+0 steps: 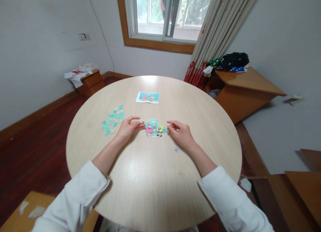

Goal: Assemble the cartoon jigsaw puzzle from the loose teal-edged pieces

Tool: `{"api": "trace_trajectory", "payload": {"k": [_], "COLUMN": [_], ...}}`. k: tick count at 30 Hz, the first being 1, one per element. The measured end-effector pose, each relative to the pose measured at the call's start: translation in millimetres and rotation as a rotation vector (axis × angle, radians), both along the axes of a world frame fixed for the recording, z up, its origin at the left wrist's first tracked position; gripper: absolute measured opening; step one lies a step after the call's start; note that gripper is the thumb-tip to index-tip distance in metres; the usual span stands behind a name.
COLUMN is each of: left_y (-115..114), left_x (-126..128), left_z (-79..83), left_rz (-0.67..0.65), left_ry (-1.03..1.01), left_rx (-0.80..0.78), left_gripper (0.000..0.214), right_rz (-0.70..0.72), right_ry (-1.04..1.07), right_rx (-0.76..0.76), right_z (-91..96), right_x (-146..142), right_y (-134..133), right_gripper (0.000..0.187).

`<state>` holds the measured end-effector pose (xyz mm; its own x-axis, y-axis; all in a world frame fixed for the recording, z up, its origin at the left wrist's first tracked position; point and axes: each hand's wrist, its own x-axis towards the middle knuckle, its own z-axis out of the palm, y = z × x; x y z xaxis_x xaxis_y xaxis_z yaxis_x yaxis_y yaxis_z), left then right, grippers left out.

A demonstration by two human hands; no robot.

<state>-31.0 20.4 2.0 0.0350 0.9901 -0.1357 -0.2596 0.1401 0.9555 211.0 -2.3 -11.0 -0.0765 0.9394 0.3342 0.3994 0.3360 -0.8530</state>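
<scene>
A small, partly assembled cartoon jigsaw (154,129) lies in the middle of a round light-wood table (150,185). My left hand (128,126) rests just left of it and pinches a pale puzzle piece (140,121) between thumb and fingers. My right hand (180,131) sits at the jigsaw's right edge, its fingertips closed against the edge piece. Loose teal pieces (112,120) are scattered to the left of my left hand. One stray piece (176,149) lies near my right wrist.
A printed reference picture (147,97) lies farther back on the table. A wooden desk with dark clothes (244,84) stands at the right, a low wooden box with papers (89,79) at the left wall. Cardboard (301,188) lies on the floor at right.
</scene>
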Motion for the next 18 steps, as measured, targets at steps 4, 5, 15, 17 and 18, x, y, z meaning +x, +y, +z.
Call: {"api": "trace_trajectory", "payload": {"k": [4, 5, 15, 17, 18], "left_y": [-0.6, -0.7, 0.8, 0.6, 0.4], "left_x": [0.2, 0.3, -0.5, -0.4, -0.3], "left_z": [1.4, 1.3, -2.1, -1.9, -1.8], "left_rz": [0.013, 0.014, 0.0, -0.007, -0.011], "left_ry": [-0.013, -0.013, -0.002, 0.0, 0.004], "left_rx": [-0.029, -0.034, -0.043, -0.045, -0.046], "left_gripper": [0.031, 0.031, 0.03, 0.03, 0.03], "right_rz": [-0.001, -0.002, 0.002, 0.003, 0.003], "right_ry": [-0.01, -0.012, -0.016, -0.021, -0.021], "right_rx": [-0.004, -0.005, -0.005, -0.005, -0.006], "right_z": [0.7, 0.9, -2.5, -2.9, -2.8], "right_x": [-0.6, -0.7, -1.2, -1.3, -1.3], "right_y": [-1.0, -1.3, -0.2, -0.1, -0.1], "right_gripper": [0.029, 0.029, 0.028, 0.028, 0.028]}}
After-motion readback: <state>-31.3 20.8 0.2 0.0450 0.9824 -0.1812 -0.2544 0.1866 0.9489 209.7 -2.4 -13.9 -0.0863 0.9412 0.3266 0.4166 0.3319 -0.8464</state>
